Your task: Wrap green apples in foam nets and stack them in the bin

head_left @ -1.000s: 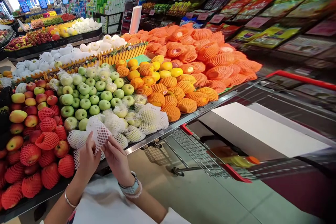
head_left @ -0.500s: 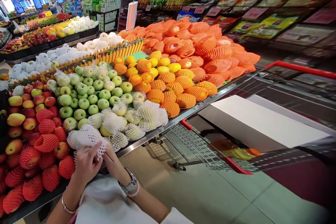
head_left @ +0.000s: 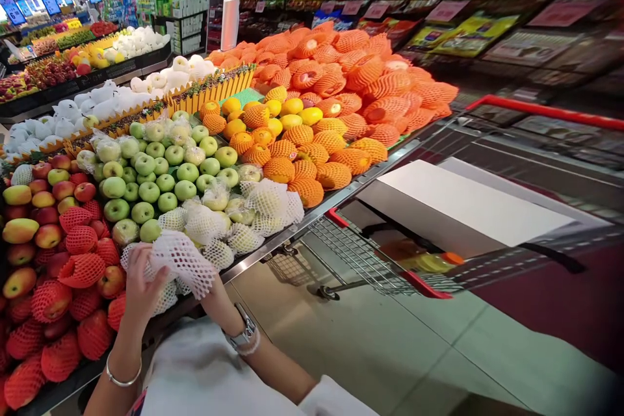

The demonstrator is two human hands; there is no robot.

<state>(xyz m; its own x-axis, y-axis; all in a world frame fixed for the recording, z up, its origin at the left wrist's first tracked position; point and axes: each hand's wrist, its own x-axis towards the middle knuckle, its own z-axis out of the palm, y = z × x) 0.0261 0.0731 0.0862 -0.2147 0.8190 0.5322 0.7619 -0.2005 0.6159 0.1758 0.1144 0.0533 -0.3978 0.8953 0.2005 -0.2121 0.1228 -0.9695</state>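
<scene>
A white foam fruit net (head_left: 185, 260) is draped over my right hand, at the front of a fruit display. Only the wrist (head_left: 219, 304), with a silver watch on it, comes out below the net; the fingers are hidden. My left hand (head_left: 141, 286) is at the net's left end, thumb and fingers apart with white mesh between them. Just behind lie pale fruits in white foam nets (head_left: 207, 224) and bare green apples (head_left: 151, 192). Red apples in red nets (head_left: 85, 270) lie to the left of my left hand.
Orange-netted fruit (head_left: 312, 156) and larger salmon-netted fruit (head_left: 361, 78) fill the display's right side. A metal shopping cart (head_left: 361, 253) with a white box (head_left: 468, 201) and a yellow bottle (head_left: 433, 261) stands to the right. Snack shelves (head_left: 439, 19) rise behind.
Both hands were close together, fingers pinching the net. Now they are farther apart, and the net is spread over my right hand. The view has shifted slightly to the right.
</scene>
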